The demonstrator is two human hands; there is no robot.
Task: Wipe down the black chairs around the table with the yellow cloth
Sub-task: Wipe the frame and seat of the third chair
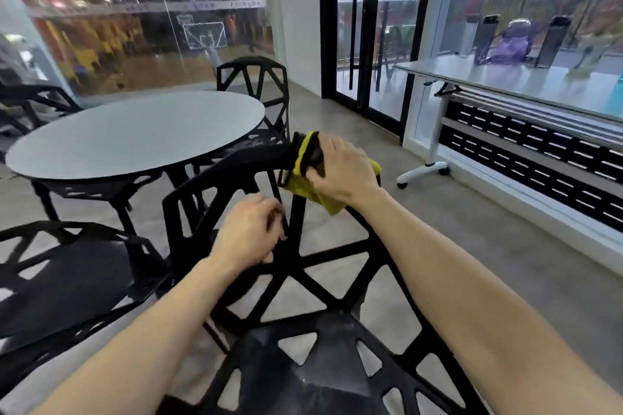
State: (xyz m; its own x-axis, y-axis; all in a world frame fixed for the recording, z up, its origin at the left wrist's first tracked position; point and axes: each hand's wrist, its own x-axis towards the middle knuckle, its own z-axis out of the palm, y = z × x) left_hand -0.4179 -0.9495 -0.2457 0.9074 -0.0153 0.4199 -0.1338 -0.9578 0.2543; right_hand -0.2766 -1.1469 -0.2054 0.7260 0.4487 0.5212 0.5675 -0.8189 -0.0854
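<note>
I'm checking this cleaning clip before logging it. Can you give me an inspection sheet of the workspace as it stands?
Surface: round grey table, top bare where visible.
Job's things: yellow cloth draped over the top corner of the nearest black chair; second chair at left, third chair beyond the table.
Clutter: nothing seen on the round table; dark containers and a purple object on the side table, blurred.
Grip: right hand presses the cloth round the chair's corner; left hand holds a backrest strut.
Cables: nothing seen.
Surroundings: glass walls, black-framed door, concrete floor.
</note>
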